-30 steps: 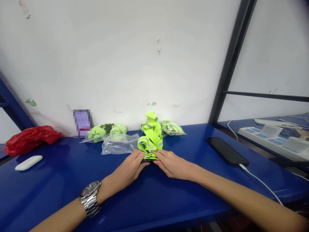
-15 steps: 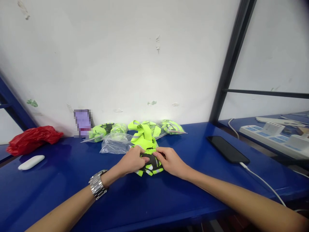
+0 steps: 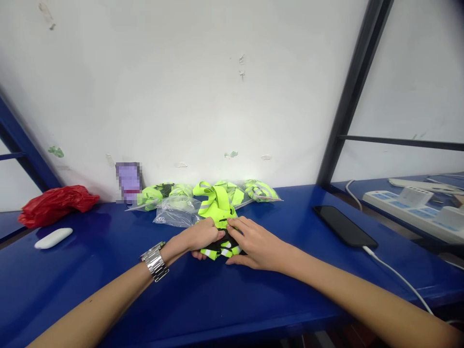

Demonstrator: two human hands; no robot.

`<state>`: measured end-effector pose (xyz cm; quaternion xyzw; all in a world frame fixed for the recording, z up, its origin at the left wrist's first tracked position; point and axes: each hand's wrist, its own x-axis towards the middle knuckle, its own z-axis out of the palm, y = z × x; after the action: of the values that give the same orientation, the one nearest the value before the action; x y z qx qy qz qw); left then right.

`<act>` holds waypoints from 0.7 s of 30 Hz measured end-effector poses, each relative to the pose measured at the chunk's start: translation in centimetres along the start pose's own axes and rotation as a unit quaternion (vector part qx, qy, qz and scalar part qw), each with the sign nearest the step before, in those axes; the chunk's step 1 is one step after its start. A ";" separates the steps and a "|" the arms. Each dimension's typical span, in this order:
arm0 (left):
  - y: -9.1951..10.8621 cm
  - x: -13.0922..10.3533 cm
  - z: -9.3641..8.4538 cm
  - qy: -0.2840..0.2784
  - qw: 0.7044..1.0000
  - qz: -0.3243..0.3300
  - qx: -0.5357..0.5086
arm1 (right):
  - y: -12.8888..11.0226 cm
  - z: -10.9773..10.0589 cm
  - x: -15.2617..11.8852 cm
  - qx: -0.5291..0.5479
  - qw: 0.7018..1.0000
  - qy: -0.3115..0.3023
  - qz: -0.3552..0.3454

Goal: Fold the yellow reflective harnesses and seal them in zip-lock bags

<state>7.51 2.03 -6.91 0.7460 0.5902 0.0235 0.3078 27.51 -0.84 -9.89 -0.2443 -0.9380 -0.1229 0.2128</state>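
A bundle of fluorescent yellow reflective straps (image 3: 216, 208) with grey stripes and a black part lies between my hands, one loop standing up at its far end. My left hand (image 3: 205, 236), a metal watch on its wrist, is closed on the bundle's left side, with the thumb over the black part and some fingers underneath. From the right, my right hand (image 3: 253, 244) grips the bundle, fingertips on top and thumb at the near edge. Both palms hide much of the black part.
Behind lie a crumpled clear plastic bag (image 3: 176, 212) and several bagged yellow strap bundles (image 3: 259, 190). To the left are a red plastic bag (image 3: 58, 205), a white case (image 3: 53, 238) and a pixelated upright phone (image 3: 128, 181). A cabled black phone (image 3: 344, 225) and a power strip (image 3: 409, 212) are right.
My right hand has shifted over the bundle, its thumb now at the near edge. My left fingers have tucked under the left side. The view has shifted slightly.
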 end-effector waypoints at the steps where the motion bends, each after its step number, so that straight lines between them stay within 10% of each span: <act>1: -0.1 -0.1 0.1 0.020 0.999 0.005 0.024 | 0.0 0.1 0.1 -0.021 1.000 -0.008 -0.008; 6: 0.1 -1.7 1.3 0.165 0.974 0.023 0.157 | 0.1 0.4 0.5 -0.093 0.994 -0.032 -0.043; 10: 0.0 -2.8 2.6 0.296 0.893 0.088 0.327 | 0.2 0.5 0.8 -0.105 0.993 -0.034 -0.044; 15: -1.6 -3.1 3.1 0.278 0.827 0.331 0.360 | 0.8 0.1 0.3 -0.067 0.997 -0.042 -0.017; 21: -3.3 -2.8 3.0 0.280 0.852 0.353 0.266 | 1.1 -1.1 0.5 0.048 0.996 -0.071 0.014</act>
<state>4.97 -1.40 -10.02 0.9195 0.3319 0.1804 -0.1091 28.07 -0.11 -8.54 -0.2546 -0.9522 -0.0574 0.1588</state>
